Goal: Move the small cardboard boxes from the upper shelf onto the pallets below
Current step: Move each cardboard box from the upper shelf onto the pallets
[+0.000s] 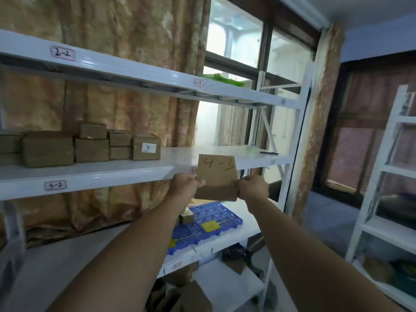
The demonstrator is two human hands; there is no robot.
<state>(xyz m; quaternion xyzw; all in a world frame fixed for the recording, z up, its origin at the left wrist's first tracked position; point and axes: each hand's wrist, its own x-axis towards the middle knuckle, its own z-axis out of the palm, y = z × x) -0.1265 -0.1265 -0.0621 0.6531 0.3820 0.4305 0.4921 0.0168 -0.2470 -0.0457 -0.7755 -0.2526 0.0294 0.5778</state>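
Observation:
Both my hands hold a small cardboard box (216, 176) marked "4-3" in the air, just in front of the upper shelf (94, 174) labelled "3-2". My left hand (186, 183) grips its left edge and my right hand (253, 186) grips its right edge. Several more small cardboard boxes (90, 145) stand stacked on that shelf to the left, one with a white label. Below the held box a blue plastic pallet (209, 224) lies on the lower shelf, with a small box (186, 218) and a yellow patch on it.
A higher shelf (135, 73) labelled "2-2" and "2-3" runs overhead. The rack's white upright (290, 176) stands to the right, before a window and curtains. A second white rack (382, 188) is at the far right. Loose cardboard lies on the floor level below.

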